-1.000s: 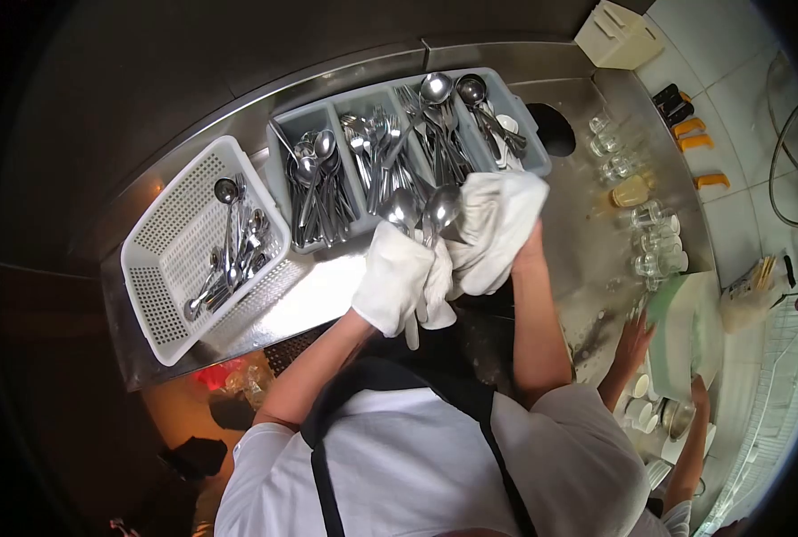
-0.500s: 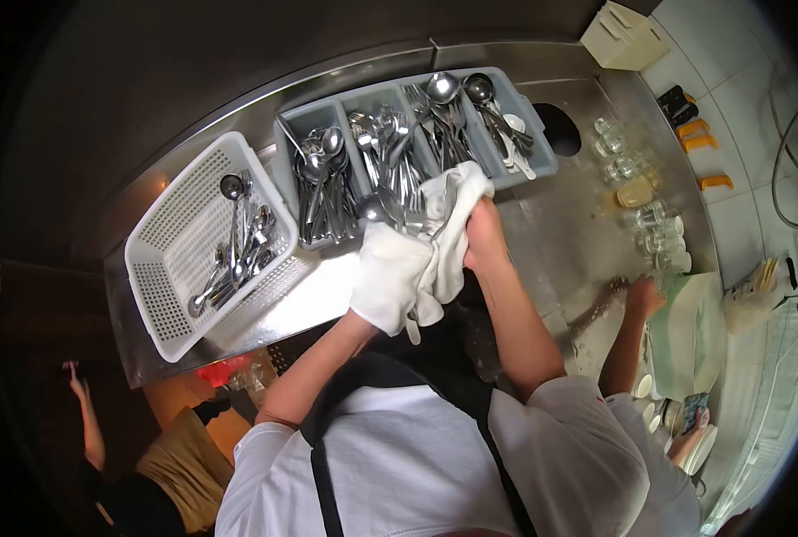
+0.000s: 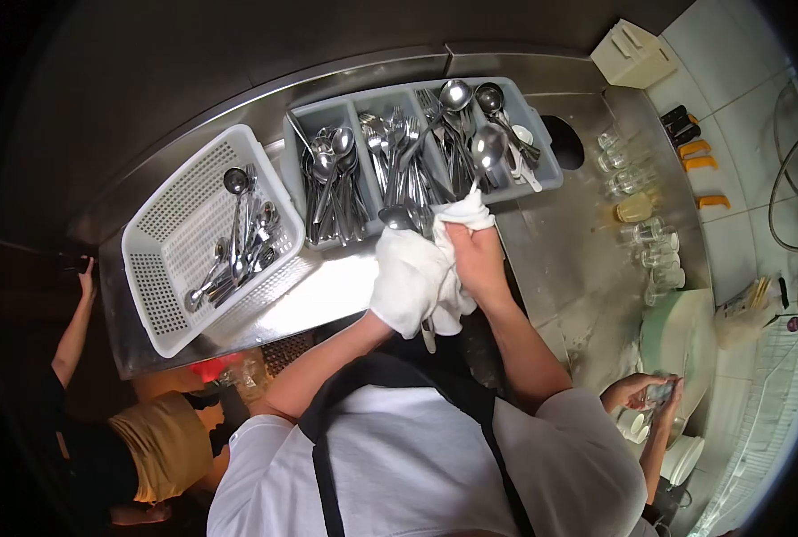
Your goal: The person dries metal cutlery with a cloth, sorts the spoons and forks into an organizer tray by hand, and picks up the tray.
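- The grey divided tray (image 3: 296,174) lay just ahead of the left hand (image 3: 405,279) and right hand (image 3: 479,259); its compartments held the bulk of the stacked cutlery (image 3: 332,192), so most pieces seemed already in place.
- The white basket (image 3: 189,179) stood left of the left hand, with a smaller heap of loose cutlery (image 3: 247,237) left in it.
- The white cloth (image 3: 453,309) covered the left hand and ran across into the right.
- The left hand, hidden under that cloth, appeared clenched around a cutlery bundle (image 3: 397,217) poking out ahead of it and below; this batch was in neither container.
- The right hand gripped the cloth, seemingly pinched around one spoon (image 3: 488,148).
- That spoon's bowl rose ahead of the right hand, before the tray's rightmost compartment; dryness could not be told.
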Demonstrator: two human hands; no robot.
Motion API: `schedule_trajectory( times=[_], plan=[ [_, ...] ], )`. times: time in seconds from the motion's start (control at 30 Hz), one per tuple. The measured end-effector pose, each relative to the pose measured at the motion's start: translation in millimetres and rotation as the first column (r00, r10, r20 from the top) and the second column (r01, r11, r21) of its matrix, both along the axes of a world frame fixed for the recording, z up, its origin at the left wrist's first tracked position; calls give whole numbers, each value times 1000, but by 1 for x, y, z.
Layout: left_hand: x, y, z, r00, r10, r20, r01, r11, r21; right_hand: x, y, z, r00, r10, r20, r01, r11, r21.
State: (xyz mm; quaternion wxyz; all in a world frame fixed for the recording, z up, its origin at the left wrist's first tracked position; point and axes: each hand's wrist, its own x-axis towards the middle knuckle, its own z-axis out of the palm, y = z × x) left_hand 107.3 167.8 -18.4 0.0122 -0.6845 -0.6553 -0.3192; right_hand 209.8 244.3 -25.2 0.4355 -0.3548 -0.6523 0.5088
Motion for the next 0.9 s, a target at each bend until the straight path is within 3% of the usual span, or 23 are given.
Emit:
schedule_trajectory(
  times=[0.03, 0.07, 0.13, 0.17, 0.27, 0.37, 0.43, 0.47, 0.53, 0.57, 0.67, 0.7, 0.73, 0.77, 0.8, 0.83, 0.87, 0.9],
  plan=[
    [-3, -4, -15, 987, -48, 154, 50, 999, -6, 8, 11, -3, 998, 63, -9, -64, 974, -215],
    [-1, -2, -10, 991, -58, 120, 71, 992, -108, 13, 24, -2, 1000, 25, 3, -22, 924, -382],
    [3, 5, 10, 994, -94, 54, 106, 945, -309, 20, 66, 12, 981, 158, 112, -84, 869, -489],
    [5, 8, 14, 988, -97, -117, 69, 973, -218, 21, 88, 11, 977, 199, 75, -130, 837, -531],
    [6, 15, 8, 974, -153, 166, 177, 974, -141, 26, 140, -5, 899, 232, 371, -77, 919, -387],
    [1, 19, -7, 958, -149, 243, 175, 980, -89, 60, 139, -14, 713, -37, 700, 41, 999, 11],
    [4, 14, -5, 943, -143, 302, 157, 987, -23, 75, 126, -23, 978, -6, 208, 55, 972, -228],
    [5, 10, 16, 928, -150, 340, 149, 988, 30, 83, 116, -29, 997, -44, -70, 17, 937, -350],
    [5, 10, 49, 899, -184, 397, 135, 980, 148, 88, 96, -23, 844, -111, -524, -223, 816, -532],
    [2, 13, 31, 875, -201, 441, 191, 979, 69, 88, 88, -18, 801, -115, -587, -287, 788, -545],
    [4, 16, 25, 986, -129, 103, 96, 956, 277, 67, 57, -5, 882, -30, -470, -298, 738, -606],
    [9, 13, 21, 801, -121, 586, 59, 990, 125, 57, 46, -8, 940, 114, -322, -231, 905, -356],
    [18, 8, 16, 413, -9, 911, 97, 995, -34, 49, 38, -11, 972, 199, -125, -208, 976, -60],
    [23, 8, 6, 224, 50, 973, 106, 992, -75, 42, 38, -8, 937, 329, 121, -349, 906, 241],
    [29, 8, -5, 23, 111, 994, 101, 988, -113, 28, 31, 1, 979, 183, 92, -203, 920, 336],
    [34, 13, -22, 121, 61, 991, 1, 998, -62, 28, 35, 3, 965, 151, 217, -228, 889, 398],
    [30, 8, -14, 202, 71, 977, 26, 997, -78, 28, 39, 3, 936, 112, 334, -264, 850, 456],
    [27, 3, -5, 282, 77, 956, 48, 994, -94, 23, 36, 0, 956, 45, 290, -187, 855, 484]
  ],
)
